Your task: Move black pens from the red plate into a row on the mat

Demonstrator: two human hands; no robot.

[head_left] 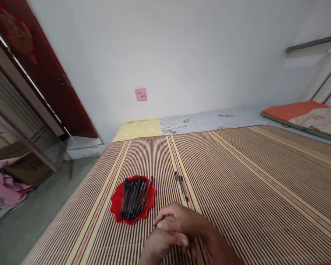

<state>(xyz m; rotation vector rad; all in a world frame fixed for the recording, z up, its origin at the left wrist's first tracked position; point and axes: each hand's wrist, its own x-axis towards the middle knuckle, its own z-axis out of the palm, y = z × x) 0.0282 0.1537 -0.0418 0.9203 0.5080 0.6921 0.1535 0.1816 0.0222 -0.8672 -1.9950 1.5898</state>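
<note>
My right hand (179,219) lies across my left hand (162,241) at the bottom centre, the two loosely clasped over the mat. Their fingers are curled together, and I see no object in them. Parts of the left fingers are hidden under the right wrist. Just beyond the hands, a pen (183,186) with a black cap and a yellowish part near its end lies on the striped mat. To the left sits a red scalloped plate (114,209) holding several dark pens (133,198) side by side, one set slightly apart at the right.
The striped mat (237,176) covers a bed, with yellow and checked cloth (198,123) at its far edge. A pink note (141,94) is on the white wall. Folded bedding (303,110) lies at right. A red door (49,73) and a cardboard box (27,169) are left.
</note>
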